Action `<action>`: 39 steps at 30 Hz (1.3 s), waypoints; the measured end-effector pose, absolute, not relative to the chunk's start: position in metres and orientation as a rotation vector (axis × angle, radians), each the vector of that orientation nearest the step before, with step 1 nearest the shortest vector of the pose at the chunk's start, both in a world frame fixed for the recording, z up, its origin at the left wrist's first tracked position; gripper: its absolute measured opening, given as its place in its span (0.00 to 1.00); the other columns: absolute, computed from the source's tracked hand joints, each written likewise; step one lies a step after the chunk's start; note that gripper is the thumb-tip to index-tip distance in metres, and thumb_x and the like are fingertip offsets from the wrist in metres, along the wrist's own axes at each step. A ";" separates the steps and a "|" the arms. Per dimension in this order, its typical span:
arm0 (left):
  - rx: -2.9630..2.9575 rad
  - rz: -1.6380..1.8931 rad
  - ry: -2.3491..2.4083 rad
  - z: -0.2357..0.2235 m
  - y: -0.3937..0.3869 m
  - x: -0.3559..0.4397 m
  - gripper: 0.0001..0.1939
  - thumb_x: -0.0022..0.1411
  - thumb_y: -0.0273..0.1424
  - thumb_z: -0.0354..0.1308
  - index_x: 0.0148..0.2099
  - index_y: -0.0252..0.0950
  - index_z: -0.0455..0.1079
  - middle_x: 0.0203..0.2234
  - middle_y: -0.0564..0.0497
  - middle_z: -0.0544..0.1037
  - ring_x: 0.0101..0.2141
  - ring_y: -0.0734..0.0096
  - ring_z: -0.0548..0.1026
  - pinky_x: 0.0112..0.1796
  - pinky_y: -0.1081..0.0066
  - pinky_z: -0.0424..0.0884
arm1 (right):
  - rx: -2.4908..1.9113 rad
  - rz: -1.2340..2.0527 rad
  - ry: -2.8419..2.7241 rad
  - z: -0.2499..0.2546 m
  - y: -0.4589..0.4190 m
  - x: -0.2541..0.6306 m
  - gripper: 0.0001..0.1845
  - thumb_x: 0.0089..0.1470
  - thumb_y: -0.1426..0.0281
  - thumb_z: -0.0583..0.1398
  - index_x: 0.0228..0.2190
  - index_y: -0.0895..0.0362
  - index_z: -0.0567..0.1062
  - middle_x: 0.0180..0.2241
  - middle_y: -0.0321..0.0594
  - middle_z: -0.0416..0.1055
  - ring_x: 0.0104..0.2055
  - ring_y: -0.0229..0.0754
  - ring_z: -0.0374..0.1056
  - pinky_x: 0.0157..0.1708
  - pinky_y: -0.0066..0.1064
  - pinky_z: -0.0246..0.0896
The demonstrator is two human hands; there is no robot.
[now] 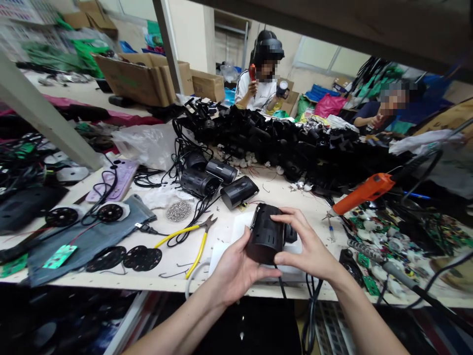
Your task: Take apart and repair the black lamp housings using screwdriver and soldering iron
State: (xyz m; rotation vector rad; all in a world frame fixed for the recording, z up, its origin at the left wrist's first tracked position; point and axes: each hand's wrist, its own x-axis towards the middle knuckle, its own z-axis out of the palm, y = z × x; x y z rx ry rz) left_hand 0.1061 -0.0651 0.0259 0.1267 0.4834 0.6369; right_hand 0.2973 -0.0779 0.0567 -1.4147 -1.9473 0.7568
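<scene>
Both my hands hold a black cylindrical plastic housing (265, 234) over the front of the workbench. My left hand (236, 268) cups it from the left and below, the thumb along its side. From the right, my right hand (301, 241) grips it, fingers over the top and thumb near its lower end. A black cable (282, 286) hangs below the housing. Beneath lies a white pad (242, 224). Yellow-handled cutters (199, 239) lie open to the left, and similar black housings (240, 191) sit just beyond.
An orange electric screwdriver (364, 194) hangs at the right above scattered circuit boards and parts (388, 236). A dish of small screws (178, 211) stands left of centre. Black parts (266, 138) are heaped along the back. Two people sit across the bench; one holds a red tool (253, 72).
</scene>
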 end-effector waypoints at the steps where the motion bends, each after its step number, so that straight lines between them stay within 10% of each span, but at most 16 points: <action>1: 0.138 0.636 0.479 0.025 -0.066 0.106 0.27 0.71 0.44 0.41 0.55 0.27 0.67 0.43 0.36 0.77 0.34 0.58 0.79 0.31 0.60 0.80 | -1.415 0.759 -1.957 0.056 -0.079 0.297 0.36 0.45 0.52 0.68 0.54 0.49 0.69 0.59 0.47 0.55 0.65 0.54 0.52 0.62 0.49 0.53; 8: 0.302 0.697 0.723 0.026 -0.065 0.104 0.17 0.60 0.31 0.62 0.49 0.29 0.70 0.33 0.42 0.78 0.28 0.62 0.77 0.20 0.66 0.77 | -1.362 0.725 -2.057 0.059 -0.083 0.289 0.37 0.43 0.53 0.70 0.54 0.47 0.69 0.60 0.46 0.54 0.65 0.55 0.50 0.61 0.48 0.52; 18: 0.381 0.670 0.924 0.035 -0.057 0.105 0.12 0.56 0.26 0.57 0.43 0.26 0.71 0.31 0.38 0.79 0.33 0.55 0.80 0.18 0.72 0.73 | -1.591 1.449 -1.007 0.062 -0.037 0.270 0.35 0.44 0.49 0.65 0.51 0.53 0.69 0.45 0.44 0.73 0.48 0.50 0.69 0.43 0.38 0.63; 27: 0.524 0.683 0.974 0.033 -0.058 0.100 0.17 0.48 0.32 0.68 0.42 0.35 0.72 0.36 0.46 0.80 0.37 0.58 0.77 0.33 0.65 0.77 | -1.607 1.342 -0.874 0.059 -0.034 0.259 0.26 0.36 0.60 0.70 0.39 0.53 0.72 0.35 0.37 0.73 0.40 0.44 0.68 0.35 0.31 0.58; 39: 0.443 0.642 0.976 0.039 -0.088 0.116 0.11 0.50 0.28 0.63 0.38 0.30 0.75 0.33 0.40 0.82 0.34 0.54 0.80 0.34 0.60 0.79 | -1.760 1.023 -1.256 0.056 -0.081 0.278 0.35 0.47 0.43 0.62 0.50 0.51 0.68 0.41 0.43 0.74 0.46 0.51 0.70 0.47 0.42 0.62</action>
